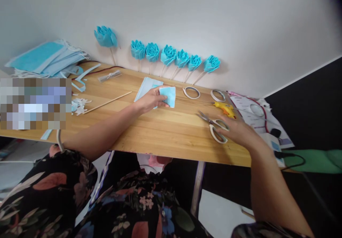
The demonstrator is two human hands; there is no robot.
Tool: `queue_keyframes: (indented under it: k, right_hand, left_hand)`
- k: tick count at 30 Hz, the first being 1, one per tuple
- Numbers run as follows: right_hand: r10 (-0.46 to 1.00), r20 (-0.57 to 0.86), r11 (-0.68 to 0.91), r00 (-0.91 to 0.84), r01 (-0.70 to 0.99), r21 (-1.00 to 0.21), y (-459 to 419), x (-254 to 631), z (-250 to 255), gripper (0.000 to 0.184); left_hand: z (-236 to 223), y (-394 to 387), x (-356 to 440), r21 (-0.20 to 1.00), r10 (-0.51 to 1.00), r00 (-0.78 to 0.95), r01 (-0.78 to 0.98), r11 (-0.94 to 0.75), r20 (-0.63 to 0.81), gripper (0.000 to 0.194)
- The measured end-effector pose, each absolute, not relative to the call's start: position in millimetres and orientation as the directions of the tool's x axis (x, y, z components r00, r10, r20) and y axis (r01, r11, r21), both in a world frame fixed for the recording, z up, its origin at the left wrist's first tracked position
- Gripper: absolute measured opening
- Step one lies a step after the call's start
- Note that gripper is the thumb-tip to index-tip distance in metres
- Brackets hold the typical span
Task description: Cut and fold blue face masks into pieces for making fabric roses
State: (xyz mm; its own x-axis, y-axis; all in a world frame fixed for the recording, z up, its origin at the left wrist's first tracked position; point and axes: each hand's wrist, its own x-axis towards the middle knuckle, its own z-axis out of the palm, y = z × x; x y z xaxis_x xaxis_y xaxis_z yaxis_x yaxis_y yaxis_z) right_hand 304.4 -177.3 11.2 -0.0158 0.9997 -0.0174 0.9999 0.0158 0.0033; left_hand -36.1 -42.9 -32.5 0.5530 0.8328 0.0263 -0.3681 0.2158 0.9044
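My left hand (152,100) pinches a small light-blue square of fabric (169,97) between thumb and fingers, just above the table. Behind that hand lies a pale blue face-mask piece (145,85). At the right, my right hand (237,129) is at the white handles of a pair of scissors (212,123), fingers curled about the upper loop and partly blurred. The blades point away to the left, slightly parted. Just beyond the right hand lies a yellow glue gun (224,109).
Blue fabric roses on sticks (168,55) lean against the wall. Two tape rolls (191,93) lie before them. At left are stacked face masks (42,60), scraps (79,105) and a thin wooden stick (107,102). A power strip (274,145) with cables sits at right.
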Motion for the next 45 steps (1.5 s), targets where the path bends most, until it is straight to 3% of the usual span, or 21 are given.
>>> queue_keyframes:
  k: [3, 7, 13, 17, 26, 36, 45]
  right_hand:
    - [0.999, 0.046, 0.007, -0.001, 0.990, -0.139, -173, 282, 24, 0.057]
    - [0.997, 0.045, 0.083, -0.070, 0.812, -0.578, -144, 222, 24, 0.054]
    - [0.973, 0.183, 0.232, -0.144, 0.546, -0.805, -95, 159, 14, 0.031]
    - [0.964, 0.204, 0.262, -0.172, 0.472, -0.842, -70, 150, -2, 0.022]
    - [0.948, 0.304, 0.277, 0.092, 0.229, -0.933, -58, 164, -43, 0.029]
    - [0.929, 0.331, 0.273, 0.165, 0.301, -0.914, -66, 159, -49, 0.035]
    - [0.962, 0.266, 0.256, 0.063, 0.127, -0.958, -64, 158, -51, 0.045]
  left_hand:
    - [-29, -49, -36, 0.948, 0.787, 0.615, -0.270, 0.170, 0.035, 0.062]
    - [-26, -56, -36, 0.979, 0.743, 0.666, -0.186, 0.077, 0.068, 0.077]
    - [-32, -53, -33, 0.999, 0.749, 0.662, -0.048, 0.002, 0.030, 0.091]
    - [-35, -47, -34, 0.999, 0.789, 0.614, -0.033, -0.005, 0.025, 0.088]
    - [-38, -41, -36, 0.997, 0.894, 0.447, -0.075, 0.016, 0.019, 0.062]
    - [-41, -41, -36, 0.995, 0.881, 0.463, -0.064, -0.072, 0.094, 0.058]
    - [-41, -43, -38, 0.987, 0.862, 0.485, -0.014, -0.160, 0.147, 0.057]
